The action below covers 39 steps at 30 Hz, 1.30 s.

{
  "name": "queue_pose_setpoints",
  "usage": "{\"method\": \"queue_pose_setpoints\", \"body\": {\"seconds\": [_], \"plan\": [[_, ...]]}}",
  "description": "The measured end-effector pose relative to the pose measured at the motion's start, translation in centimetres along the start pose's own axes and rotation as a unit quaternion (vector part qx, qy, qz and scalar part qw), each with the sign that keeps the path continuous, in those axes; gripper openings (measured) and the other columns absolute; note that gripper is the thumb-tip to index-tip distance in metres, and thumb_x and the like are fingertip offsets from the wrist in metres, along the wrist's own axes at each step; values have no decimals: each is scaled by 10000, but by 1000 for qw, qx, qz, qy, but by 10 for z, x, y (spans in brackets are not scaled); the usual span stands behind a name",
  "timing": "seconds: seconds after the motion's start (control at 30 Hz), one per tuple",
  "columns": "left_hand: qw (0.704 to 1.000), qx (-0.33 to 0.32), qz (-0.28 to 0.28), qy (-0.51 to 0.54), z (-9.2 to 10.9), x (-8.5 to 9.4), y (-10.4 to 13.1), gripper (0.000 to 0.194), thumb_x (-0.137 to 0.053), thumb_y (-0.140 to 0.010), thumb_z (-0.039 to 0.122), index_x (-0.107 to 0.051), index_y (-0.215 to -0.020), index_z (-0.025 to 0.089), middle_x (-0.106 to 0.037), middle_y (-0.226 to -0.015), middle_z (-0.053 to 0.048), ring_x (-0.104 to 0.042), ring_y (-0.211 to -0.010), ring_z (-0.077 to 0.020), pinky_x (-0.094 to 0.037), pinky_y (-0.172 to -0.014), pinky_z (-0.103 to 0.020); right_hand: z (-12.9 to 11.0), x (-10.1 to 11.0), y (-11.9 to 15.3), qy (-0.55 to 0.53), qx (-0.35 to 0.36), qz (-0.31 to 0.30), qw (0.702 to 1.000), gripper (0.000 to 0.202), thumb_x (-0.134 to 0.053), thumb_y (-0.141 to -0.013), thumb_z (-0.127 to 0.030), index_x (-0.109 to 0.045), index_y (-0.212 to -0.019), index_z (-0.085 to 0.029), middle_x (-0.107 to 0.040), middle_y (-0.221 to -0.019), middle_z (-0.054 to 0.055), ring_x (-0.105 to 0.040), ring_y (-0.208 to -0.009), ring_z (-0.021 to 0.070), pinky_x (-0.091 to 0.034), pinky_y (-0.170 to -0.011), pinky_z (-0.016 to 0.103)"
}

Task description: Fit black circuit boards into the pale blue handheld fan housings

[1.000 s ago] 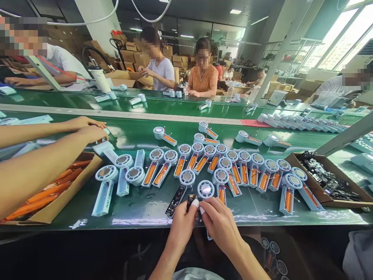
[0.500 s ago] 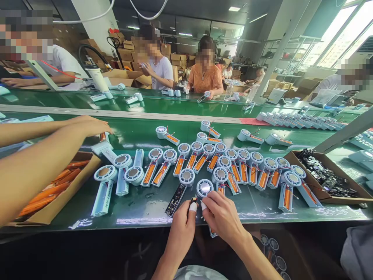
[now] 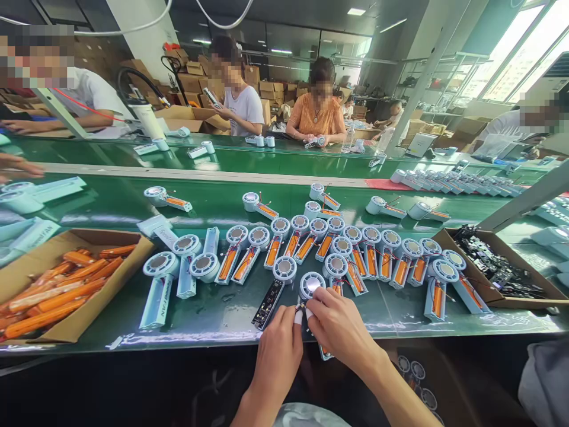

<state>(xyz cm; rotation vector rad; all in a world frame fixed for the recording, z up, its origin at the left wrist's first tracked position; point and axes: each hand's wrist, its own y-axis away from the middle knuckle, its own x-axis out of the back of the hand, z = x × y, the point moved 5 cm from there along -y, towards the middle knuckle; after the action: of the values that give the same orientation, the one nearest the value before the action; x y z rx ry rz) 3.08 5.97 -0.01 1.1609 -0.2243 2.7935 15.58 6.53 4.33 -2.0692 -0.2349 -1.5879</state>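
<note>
My left hand [image 3: 281, 350] is closed, its thumb and forefinger pinching a small dark circuit board [image 3: 301, 306], mostly hidden by the fingers. My right hand [image 3: 340, 325] is closed too, its fingertips meeting the left ones at the board's end; what they grip is hidden. Both hands wear white finger covers. Under them lies a pale blue handheld fan [image 3: 312, 286], its round head away from me and the handle largely covered by my right hand. Just left, another fan [image 3: 284, 270] has a black circuit board [image 3: 268, 303] over its handle.
Several fan bodies with orange batteries [image 3: 272, 252] stand in rows ahead. A carton of orange batteries [image 3: 146, 252] is at left, a carton of circuit boards [image 3: 531, 303] at right. More fans lie on the green belt [image 3: 213, 196]. Co-workers sit across the line; a co-worker's hand [image 3: 20, 166] shows far left.
A co-worker's arms have drawn back left from over the battery carton, and a fan with a battery now shows on the belt there. My fingertips have come closer together at the board.
</note>
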Motion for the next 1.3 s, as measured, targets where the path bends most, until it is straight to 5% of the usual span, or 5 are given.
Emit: {"method": "queue_pose_setpoints", "body": {"seconds": [0.23, 0.67, 1.3], "plan": [[998, -10, -16, -62, 4, 1, 0, 306, -312, -906, 158, -612, -913, 218, -671, -877, -93, -692, -834, -279, -459, -666, -333, 1, 3, -3, 0, -12, -40, 999, 155, -569, -856, -98, -589, -748, -208, -603, -863, 29, -586, -735, 168, -366, -596, 293], [998, -3, -63, -16, -2, -1, -6, 269, -315, -926, 157, -535, -792, 235, -688, -819, -63, -678, -784, -238, -481, -670, -312, 5, 0, -1, -45, -33, -39, 998, 169, -519, -858, -80, -573, -753, -201, -558, -873, 8, -536, -674, 121, -289, -577, 275], [988, -62, -132, -54, 3, 17, -9, 288, -335, -905, 46, -559, -908, 227, -683, -909, -46, -691, -843, -222, -447, -689, -286, 8, -5, 2, -106, -55, -20, 993, 150, -549, -897, -93, -643, -861, -203, -573, -906, 24, -575, -719, 145, -376, -608, 246]]}}
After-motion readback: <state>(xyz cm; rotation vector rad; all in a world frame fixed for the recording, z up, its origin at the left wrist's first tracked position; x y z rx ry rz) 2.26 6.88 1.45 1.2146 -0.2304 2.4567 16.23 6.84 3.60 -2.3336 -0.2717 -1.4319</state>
